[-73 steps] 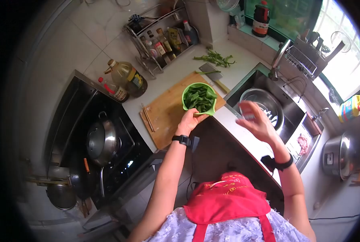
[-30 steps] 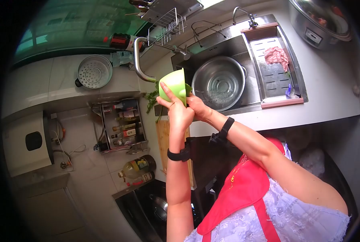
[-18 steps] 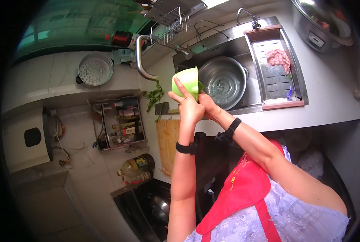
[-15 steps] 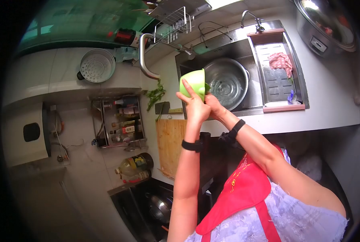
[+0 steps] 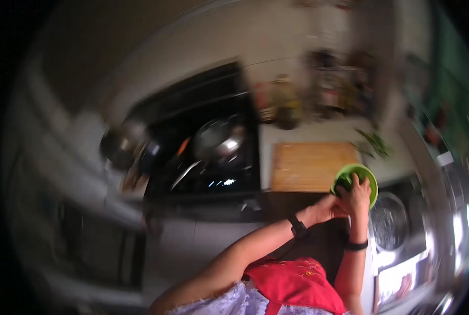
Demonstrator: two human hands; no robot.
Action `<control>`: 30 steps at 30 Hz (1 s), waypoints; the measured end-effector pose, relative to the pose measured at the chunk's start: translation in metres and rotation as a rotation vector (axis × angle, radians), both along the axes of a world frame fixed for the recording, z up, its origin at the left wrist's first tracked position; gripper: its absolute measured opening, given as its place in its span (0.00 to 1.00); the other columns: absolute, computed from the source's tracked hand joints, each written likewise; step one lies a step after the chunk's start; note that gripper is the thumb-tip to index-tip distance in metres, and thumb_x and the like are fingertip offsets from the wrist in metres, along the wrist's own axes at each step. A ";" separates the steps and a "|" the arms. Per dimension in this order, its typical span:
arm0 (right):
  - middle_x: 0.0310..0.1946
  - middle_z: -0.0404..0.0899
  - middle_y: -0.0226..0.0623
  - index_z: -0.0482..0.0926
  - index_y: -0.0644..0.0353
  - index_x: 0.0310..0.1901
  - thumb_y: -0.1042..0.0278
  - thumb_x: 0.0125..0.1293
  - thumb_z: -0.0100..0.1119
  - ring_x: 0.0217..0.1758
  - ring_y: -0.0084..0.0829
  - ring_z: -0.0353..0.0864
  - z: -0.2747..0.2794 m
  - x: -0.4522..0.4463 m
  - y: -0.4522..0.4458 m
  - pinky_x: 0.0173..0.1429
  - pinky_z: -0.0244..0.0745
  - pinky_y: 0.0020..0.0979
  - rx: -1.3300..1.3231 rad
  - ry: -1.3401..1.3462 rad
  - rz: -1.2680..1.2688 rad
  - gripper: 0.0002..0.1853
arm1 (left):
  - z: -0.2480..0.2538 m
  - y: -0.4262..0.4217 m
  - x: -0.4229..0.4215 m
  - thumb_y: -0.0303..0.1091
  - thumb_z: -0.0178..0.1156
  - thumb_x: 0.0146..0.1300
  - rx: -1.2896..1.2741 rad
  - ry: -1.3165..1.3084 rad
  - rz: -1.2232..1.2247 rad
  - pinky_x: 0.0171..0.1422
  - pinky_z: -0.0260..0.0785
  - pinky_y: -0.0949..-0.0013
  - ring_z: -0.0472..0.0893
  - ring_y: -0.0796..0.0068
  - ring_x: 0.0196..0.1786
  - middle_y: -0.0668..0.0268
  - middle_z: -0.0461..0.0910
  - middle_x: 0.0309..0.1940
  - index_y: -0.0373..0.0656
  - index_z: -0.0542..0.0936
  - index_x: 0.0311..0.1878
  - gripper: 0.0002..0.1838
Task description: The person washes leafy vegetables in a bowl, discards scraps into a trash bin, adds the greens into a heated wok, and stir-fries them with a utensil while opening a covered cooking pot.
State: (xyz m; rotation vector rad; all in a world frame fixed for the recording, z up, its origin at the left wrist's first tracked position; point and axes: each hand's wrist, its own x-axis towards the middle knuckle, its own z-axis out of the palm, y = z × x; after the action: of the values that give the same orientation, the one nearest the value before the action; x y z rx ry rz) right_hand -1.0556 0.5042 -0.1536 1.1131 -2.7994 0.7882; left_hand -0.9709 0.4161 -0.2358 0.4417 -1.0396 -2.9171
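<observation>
A light-green bowl (image 5: 372, 185) with dark leafy greens (image 5: 344, 182) inside is held up just off the near right corner of the wooden cutting board (image 5: 314, 165). My left hand (image 5: 326, 208) grips the bowl at its near left side, fingers partly hidden under it. My right hand (image 5: 357, 198) reaches over the near rim, its fingers curled down on the greens. Blur hides how firmly they are held. Both wrists wear black bands.
Left of the board is a black stove (image 5: 197, 173) with a shiny pan (image 5: 221, 140) on it. Bottles (image 5: 284, 105) stand behind. Loose green stalks (image 5: 373, 142) lie right of the board. A metal basin (image 5: 389, 220) sits in the sink at right.
The view has swung left from the sink toward the stove. The bowl, seen tilted from outside over the sink edge before, now shows its open top and greens beside the board.
</observation>
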 end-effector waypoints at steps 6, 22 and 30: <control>0.64 0.64 0.64 0.64 0.59 0.69 0.42 0.56 0.67 0.66 0.62 0.64 0.023 0.207 -0.105 0.69 0.63 0.49 0.043 0.003 0.596 0.45 | -0.018 -0.092 0.250 0.25 0.53 0.62 -0.004 0.205 0.300 0.68 0.70 0.48 0.80 0.63 0.56 0.61 0.79 0.51 0.41 0.74 0.55 0.17; 0.72 0.52 0.62 0.49 0.36 0.76 0.56 0.56 0.68 0.72 0.64 0.58 0.056 0.622 -0.249 0.71 0.64 0.51 0.267 -0.035 1.719 0.49 | 0.068 -0.076 0.713 0.20 0.55 0.54 -0.089 -0.266 1.187 0.62 0.75 0.52 0.76 0.58 0.63 0.58 0.71 0.63 0.44 0.59 0.72 0.38; 0.61 0.71 0.50 0.71 0.48 0.65 0.57 0.62 0.65 0.60 0.52 0.75 0.059 0.704 -0.344 0.59 0.76 0.44 -0.162 -0.161 1.606 0.29 | 0.045 -0.153 0.835 0.23 0.55 0.54 0.145 -0.152 1.315 0.64 0.73 0.52 0.75 0.56 0.62 0.56 0.73 0.61 0.38 0.66 0.67 0.33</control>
State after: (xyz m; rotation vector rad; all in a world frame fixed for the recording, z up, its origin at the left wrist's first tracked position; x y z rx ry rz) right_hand -0.3514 0.1606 -0.0949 3.1829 -1.2590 1.0035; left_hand -0.1360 0.2628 -0.1913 0.9031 -0.2683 -1.7625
